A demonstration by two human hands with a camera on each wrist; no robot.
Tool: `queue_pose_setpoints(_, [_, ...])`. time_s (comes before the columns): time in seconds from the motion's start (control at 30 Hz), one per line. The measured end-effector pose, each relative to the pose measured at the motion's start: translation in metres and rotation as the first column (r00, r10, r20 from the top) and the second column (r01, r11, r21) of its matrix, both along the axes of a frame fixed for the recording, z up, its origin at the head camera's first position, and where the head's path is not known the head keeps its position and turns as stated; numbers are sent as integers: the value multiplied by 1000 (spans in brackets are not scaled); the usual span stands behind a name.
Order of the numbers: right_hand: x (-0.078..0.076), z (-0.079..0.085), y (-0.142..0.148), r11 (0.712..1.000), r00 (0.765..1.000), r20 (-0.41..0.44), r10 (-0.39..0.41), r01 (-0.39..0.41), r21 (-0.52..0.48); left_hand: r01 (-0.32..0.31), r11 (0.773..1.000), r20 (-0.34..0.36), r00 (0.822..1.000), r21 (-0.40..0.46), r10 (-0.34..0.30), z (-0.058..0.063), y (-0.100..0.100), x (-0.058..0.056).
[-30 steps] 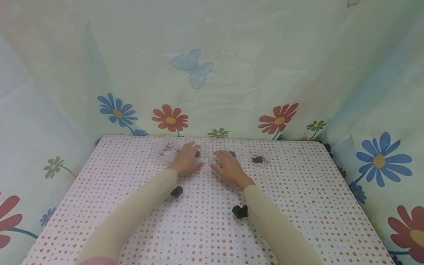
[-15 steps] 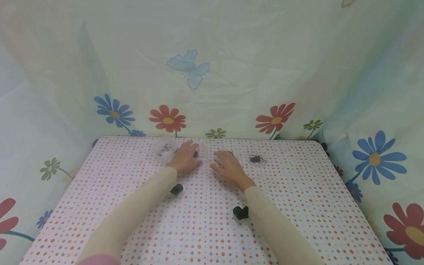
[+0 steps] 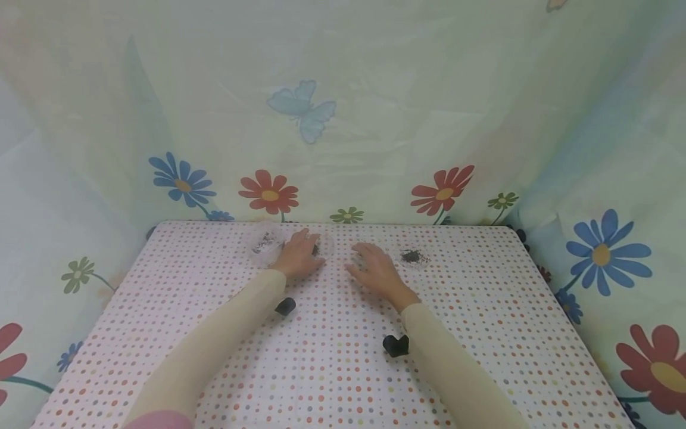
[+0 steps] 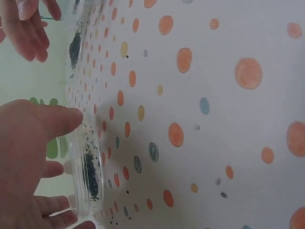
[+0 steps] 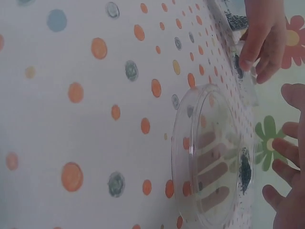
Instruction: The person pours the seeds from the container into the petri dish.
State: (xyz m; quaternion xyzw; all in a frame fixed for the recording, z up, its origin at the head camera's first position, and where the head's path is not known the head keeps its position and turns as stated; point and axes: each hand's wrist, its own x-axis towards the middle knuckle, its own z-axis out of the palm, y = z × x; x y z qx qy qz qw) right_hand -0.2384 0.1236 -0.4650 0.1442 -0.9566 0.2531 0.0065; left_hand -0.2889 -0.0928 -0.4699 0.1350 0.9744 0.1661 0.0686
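Observation:
My left hand (image 3: 297,255) is over a clear round dish (image 4: 97,195) holding dark grains, its thumb and fingers spread apart. In the left wrist view the thumb tip overlaps the dish's rim; I cannot tell if it touches. My right hand (image 3: 377,273) hovers palm down with loosely spread fingers and nothing between them. In the right wrist view another clear round dish (image 5: 183,152) lies on the table before the right hand (image 5: 288,162). Finger shapes show through or reflect in it. Beyond it is a dark heap (image 5: 245,171).
The dotted table (image 3: 343,381) bears a dish of scattered dark bits (image 3: 266,243) left of my left hand and a dark heap in a dish (image 3: 411,256) on the right. Black heart-shaped things (image 3: 395,345) show beside both forearms. A flowered curtain (image 3: 348,149) rises behind.
My right hand has shifted slightly right, covering a dark heap that showed beyond its fingers. My left hand has hardly moved. The head view has turned a little.

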Motion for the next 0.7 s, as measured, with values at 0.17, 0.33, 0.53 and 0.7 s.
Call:
queue_pose_setpoints(0.17, [2,0,4,1000,1000,11,-14,14,-5,4,1000,-6,1000,6,-4,1,1,1])
queue_pose_setpoints(0.33, [5,2,6,1000,1000,17,-14,15,-3,44,999,-54,998,15,-43,0,0,0])
queue_pose_setpoints(0.53, [8,5,7,1000,1000,7,-14,13,18,84,995,-92,993,52,-79,0,0,-1])
queue_pose_setpoints(0.7, [11,6,9,1000,1000,-12,-14,14,16,100,993,-64,993,67,-96,2,0,1])
